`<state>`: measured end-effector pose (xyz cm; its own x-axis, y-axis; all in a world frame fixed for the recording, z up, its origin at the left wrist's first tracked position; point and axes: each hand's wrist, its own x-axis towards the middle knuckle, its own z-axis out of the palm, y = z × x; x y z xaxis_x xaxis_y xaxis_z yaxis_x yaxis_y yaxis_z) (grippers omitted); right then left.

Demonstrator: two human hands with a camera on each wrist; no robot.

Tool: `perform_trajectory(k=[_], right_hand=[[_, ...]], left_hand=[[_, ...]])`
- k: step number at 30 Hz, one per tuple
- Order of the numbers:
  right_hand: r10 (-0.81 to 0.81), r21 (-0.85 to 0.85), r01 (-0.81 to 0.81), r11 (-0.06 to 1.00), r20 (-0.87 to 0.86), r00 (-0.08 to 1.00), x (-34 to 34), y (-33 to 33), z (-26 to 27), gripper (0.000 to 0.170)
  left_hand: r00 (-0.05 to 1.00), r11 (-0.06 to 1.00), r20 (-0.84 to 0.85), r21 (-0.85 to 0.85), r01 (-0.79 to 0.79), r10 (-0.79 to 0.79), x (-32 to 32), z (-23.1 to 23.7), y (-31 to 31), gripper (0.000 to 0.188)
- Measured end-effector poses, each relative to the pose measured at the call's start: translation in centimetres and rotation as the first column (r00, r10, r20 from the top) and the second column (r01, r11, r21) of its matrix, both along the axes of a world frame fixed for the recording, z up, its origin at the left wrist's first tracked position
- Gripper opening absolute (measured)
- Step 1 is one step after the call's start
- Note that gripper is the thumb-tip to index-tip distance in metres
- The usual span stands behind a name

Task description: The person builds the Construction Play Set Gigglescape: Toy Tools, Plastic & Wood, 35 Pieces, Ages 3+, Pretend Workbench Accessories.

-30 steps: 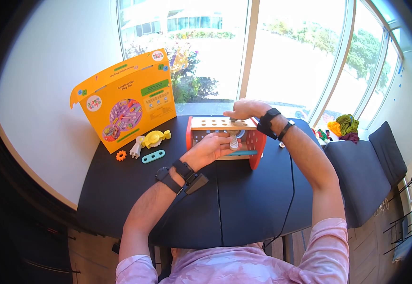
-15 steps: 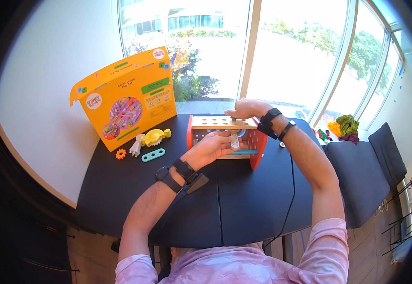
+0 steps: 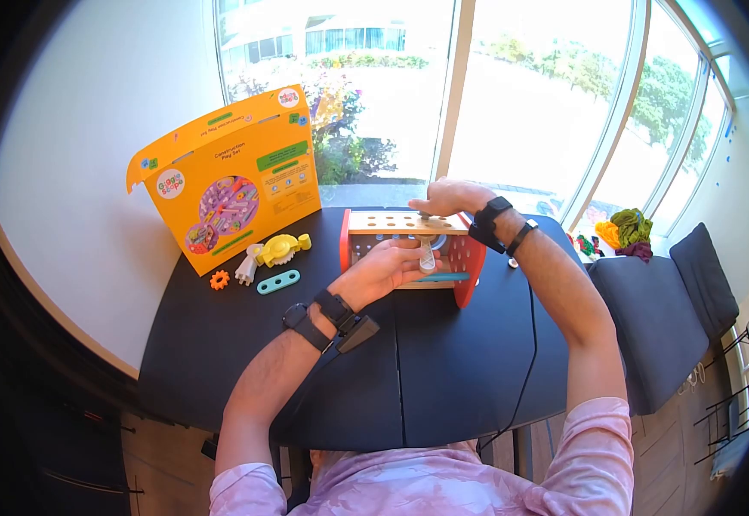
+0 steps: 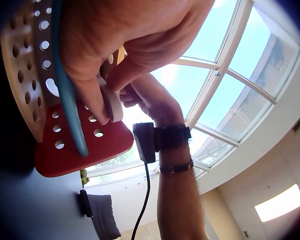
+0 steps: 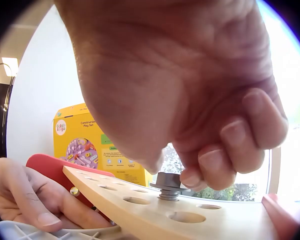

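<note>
On the table stands a toy workbench with red sides (image 3: 471, 271) and a wooden top (image 3: 374, 224) full of holes. My right hand (image 3: 449, 198) reaches over the top's right part and pinches the head of a grey toy bolt (image 5: 168, 181). The bolt sits in a hole, some of its thread showing above the wood. My left hand (image 3: 383, 268) is at the front below the top, gripping a pale grey plastic tool (image 3: 427, 259) with a lattice-patterned handle. Its far end is hidden, and I cannot tell its kind. A blue bar (image 4: 68, 95) runs along the bench's front.
Left of the bench lie a teal strip with holes (image 3: 279, 283), an orange gear (image 3: 219, 281), a yellow toy piece (image 3: 280, 250) and a whitish piece (image 3: 248, 267). Behind them stands a yellow box (image 3: 245, 172). A black cable (image 3: 529, 344) crosses the table's right side.
</note>
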<state>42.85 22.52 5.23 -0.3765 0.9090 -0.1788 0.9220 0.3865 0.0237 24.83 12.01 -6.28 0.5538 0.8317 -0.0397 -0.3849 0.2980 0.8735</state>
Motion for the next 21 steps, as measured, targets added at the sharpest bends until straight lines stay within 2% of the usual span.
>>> perform_trajectory(k=[1, 4, 7, 10, 13, 16, 19, 21], right_hand=[[-0.02, 0.014, 0.02, 1.0, 0.005, 1.0, 0.01, -0.06, 0.0, 0.07], [0.11, 0.066, -0.102, 0.993, -0.123, 0.986, 0.72, 0.19, -0.79, 0.069], [0.043, 0.022, -0.043, 0.999, 0.023, 0.999, 0.05, 0.43, -0.49, 0.068], [0.044, 0.032, -0.042, 0.999, -0.077, 0.996, 0.24, 0.41, -0.77, 0.067], [0.047, -0.037, -0.05, 0.998, -0.068, 0.997, 0.34, 0.74, -0.72, 0.065], [-0.036, -0.019, 0.036, 0.999, 0.005, 0.999, -0.03, 0.58, -0.47, 0.065], [0.105, -0.006, -0.106, 0.994, -0.109, 0.989, 0.95, 0.53, -0.7, 0.067], [0.036, -0.013, -0.036, 0.999, -0.036, 0.999, 0.52, 0.67, -0.67, 0.068]], left_hand=[[1.0, 1.0, -0.004, -0.002, 0.0, 0.0, 0.01, 0.11, -0.04, 0.04], [1.0, 1.0, -0.015, 0.007, -0.002, 0.002, 0.06, 0.28, -0.23, 0.04], [1.0, 1.0, 0.006, -0.001, 0.007, -0.007, 0.03, -0.11, 0.14, 0.04], [1.0, 1.0, -0.002, 0.0, 0.004, -0.004, 0.02, 0.09, -0.06, 0.04], [1.0, 1.0, -0.006, 0.009, 0.004, -0.004, 0.03, 0.32, -0.31, 0.04], [1.0, 1.0, -0.001, -0.006, 0.005, -0.005, -0.04, 0.37, -0.24, 0.04], [1.0, 1.0, 0.011, -0.012, 0.002, -0.002, 0.0, 0.3, -0.28, 0.04], [1.0, 1.0, 0.021, -0.02, 0.007, -0.006, -0.03, 0.25, -0.23, 0.04]])
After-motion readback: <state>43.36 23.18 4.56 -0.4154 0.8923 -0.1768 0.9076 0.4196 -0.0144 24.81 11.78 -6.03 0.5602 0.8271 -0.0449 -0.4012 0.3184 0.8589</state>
